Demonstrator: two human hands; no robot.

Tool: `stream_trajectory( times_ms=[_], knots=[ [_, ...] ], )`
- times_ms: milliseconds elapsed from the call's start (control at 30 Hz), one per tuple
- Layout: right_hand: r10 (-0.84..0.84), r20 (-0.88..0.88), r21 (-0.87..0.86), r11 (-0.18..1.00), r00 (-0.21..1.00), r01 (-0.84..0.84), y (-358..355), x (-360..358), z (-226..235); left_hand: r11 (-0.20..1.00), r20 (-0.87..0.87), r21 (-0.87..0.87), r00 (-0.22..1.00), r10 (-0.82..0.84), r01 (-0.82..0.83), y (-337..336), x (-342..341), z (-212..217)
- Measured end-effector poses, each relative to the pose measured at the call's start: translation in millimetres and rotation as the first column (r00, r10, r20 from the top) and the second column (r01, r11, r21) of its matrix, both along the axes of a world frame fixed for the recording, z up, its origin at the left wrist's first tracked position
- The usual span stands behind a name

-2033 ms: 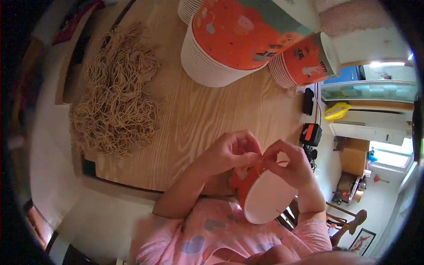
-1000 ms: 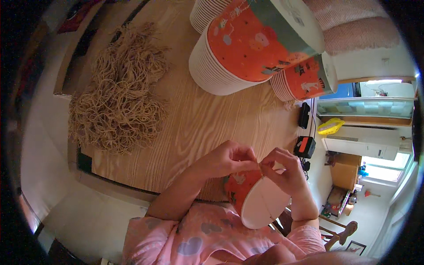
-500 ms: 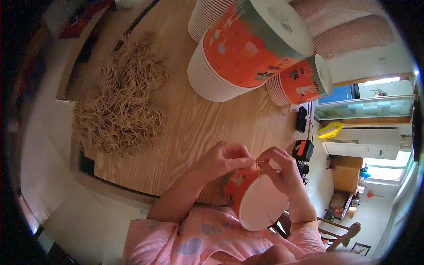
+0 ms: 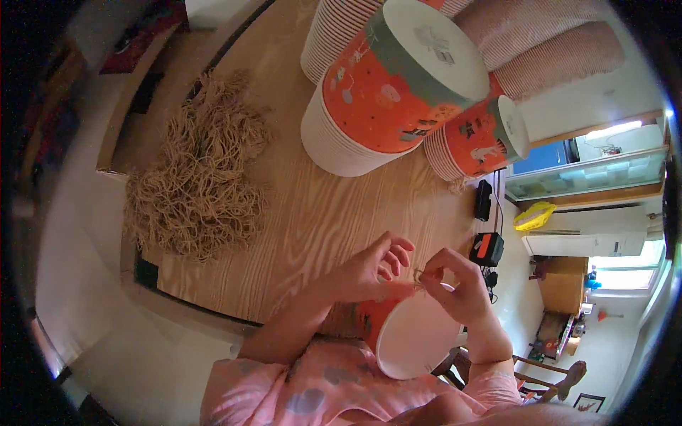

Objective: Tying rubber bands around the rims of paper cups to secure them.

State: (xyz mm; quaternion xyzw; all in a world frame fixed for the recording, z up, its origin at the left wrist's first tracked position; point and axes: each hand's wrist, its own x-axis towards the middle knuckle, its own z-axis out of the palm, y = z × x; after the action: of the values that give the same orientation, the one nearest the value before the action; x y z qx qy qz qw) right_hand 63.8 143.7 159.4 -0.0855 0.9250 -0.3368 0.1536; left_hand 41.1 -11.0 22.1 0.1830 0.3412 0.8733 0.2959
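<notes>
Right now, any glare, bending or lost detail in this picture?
Head view: the window looks washed out; head view: the wooden table bows along its near edge; head view: the twine at the right hand is hard to make out.

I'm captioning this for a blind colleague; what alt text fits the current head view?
A person's right hand pinches thin string by the white round end of a red paper tub, left hand open beside it. The wooden table beyond holds a tangled heap of twine and stacked red-and-green tubs.
</notes>
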Motion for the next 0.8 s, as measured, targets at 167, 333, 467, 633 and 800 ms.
stream_trajectory(
  times_ms=[167,333,467,633,800],
  knots=[
    [-0.195,0.33,-0.45,0.828,0.924,0.335,16,-1,-3,0.969,-0.179,-0.219,0.972,-0.151,0.11,2,6,-1],
    [-0.253,0.392,-0.467,0.773,0.885,0.428,32,-5,-13,0.963,-0.198,-0.226,0.96,-0.196,0.15,-3,2,5],
    [-0.196,0.27,-0.317,0.907,0.943,0.279,29,-5,-18,0.974,-0.185,-0.189,0.97,-0.16,0.125,-1,2,6],
    [-0.255,0.291,-0.185,0.931,0.922,0.316,19,-6,-15,0.962,-0.073,-0.255,0.99,-0.121,0.099,8,6,0],
    [-0.23,0.286,0.03,0.972,0.93,0.232,19,-5,-7,0.951,0.174,-0.205,0.965,-0.196,0.231,11,8,-3]
  ],
)
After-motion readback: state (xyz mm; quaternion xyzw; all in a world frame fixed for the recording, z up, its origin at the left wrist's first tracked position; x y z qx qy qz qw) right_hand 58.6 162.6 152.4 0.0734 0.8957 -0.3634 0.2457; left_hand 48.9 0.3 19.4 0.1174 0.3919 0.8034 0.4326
